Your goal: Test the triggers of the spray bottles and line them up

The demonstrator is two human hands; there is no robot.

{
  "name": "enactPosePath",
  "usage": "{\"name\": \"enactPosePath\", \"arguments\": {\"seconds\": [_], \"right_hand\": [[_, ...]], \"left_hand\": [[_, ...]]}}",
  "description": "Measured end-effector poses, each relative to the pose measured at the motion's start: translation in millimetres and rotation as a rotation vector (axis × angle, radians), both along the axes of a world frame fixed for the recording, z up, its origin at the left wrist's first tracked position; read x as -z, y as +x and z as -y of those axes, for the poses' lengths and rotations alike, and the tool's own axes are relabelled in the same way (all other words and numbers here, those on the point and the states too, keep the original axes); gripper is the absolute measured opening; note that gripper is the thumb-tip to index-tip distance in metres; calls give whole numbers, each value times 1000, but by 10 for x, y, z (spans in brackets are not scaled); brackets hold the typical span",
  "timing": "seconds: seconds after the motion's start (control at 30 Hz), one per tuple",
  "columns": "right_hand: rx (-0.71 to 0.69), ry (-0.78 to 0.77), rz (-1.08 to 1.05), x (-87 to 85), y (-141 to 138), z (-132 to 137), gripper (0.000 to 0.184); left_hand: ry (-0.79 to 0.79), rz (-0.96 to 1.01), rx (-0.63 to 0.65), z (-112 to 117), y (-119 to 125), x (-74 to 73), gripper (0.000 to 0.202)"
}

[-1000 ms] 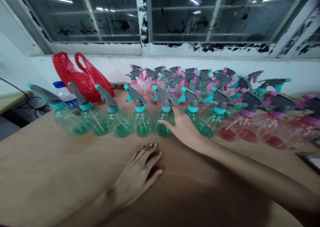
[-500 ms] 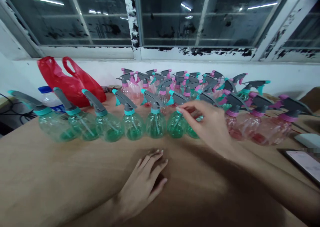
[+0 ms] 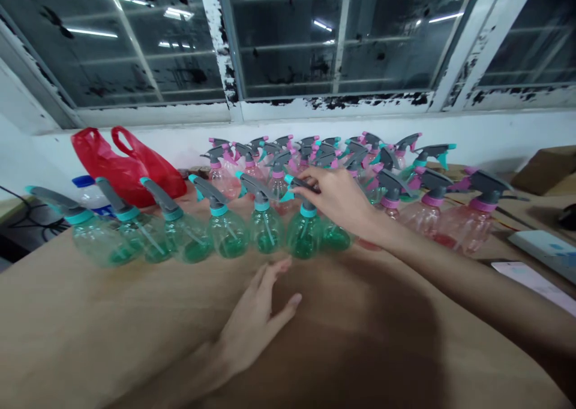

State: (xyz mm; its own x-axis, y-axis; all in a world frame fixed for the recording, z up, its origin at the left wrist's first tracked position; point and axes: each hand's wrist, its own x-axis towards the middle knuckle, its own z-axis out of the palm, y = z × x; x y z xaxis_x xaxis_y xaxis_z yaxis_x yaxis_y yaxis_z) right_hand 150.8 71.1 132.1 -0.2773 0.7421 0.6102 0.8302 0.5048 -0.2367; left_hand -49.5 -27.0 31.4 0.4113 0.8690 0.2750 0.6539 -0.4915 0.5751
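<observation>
My right hand [image 3: 335,196] is closed on the grey trigger head of a green spray bottle [image 3: 304,238], which stands upright on the table in the front row. Below and to the left, my left hand [image 3: 256,313] is held over the wooden table [image 3: 148,325], fingers apart and nothing in it. More green spray bottles [image 3: 228,235] with turquoise collars line up to the left, green liquid in the bottom of each. Another green spray bottle [image 3: 336,236] is partly hidden behind my right hand. Pink spray bottles [image 3: 477,223] continue the row to the right.
Behind the front row stand several more pink and green spray bottles [image 3: 220,181]. A red plastic bag [image 3: 135,169] and a blue-capped bottle [image 3: 92,196] are at the back left. On the right lie a phone [image 3: 533,283], a white box [image 3: 546,250] and a cardboard box [image 3: 546,169].
My right hand has moved from the bottle's collar up onto its trigger head and closed there. My left hand has lifted slightly, its thumb spread wider. The camera view has tilted up and shifted.
</observation>
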Motion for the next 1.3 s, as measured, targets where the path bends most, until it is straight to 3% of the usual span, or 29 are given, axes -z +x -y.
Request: {"name": "enactPosePath", "arguments": {"seconds": [0.13,0.27,0.4,0.5,0.6,0.7,0.83,0.9,1.03,1.1,1.3], "right_hand": [[-59,-12,-34,14,150,295,25],[-96,-48,-44,-1,301,622,22],[-60,-72,-57,-34,489,856,21],[-55,-137,-110,-4,725,951,32],[-161,-282,-175,142,1040,1001,55],[-198,-385,-284,391,1296,1008,72],[-294,-356,-403,653,1337,968,82],[-303,-322,-458,688,1257,947,74],[-197,-360,-573,669,1101,928,31],[-163,-353,-612,669,1069,923,27],[-250,-373,-626,660,1051,910,24]], "left_hand": [[54,39,-38,-92,140,-29,66],[5,-17,-1,-38,431,3,89],[-33,13,37,42,764,73,88],[-28,70,92,44,954,128,81],[-29,114,164,14,1087,157,79],[-45,146,230,-10,1195,168,83],[-45,170,253,-19,1340,214,87],[-20,167,258,-14,1406,243,88],[24,109,239,-7,1476,257,92],[38,71,239,-16,1468,243,96],[58,32,302,-72,1340,217,96]]}}
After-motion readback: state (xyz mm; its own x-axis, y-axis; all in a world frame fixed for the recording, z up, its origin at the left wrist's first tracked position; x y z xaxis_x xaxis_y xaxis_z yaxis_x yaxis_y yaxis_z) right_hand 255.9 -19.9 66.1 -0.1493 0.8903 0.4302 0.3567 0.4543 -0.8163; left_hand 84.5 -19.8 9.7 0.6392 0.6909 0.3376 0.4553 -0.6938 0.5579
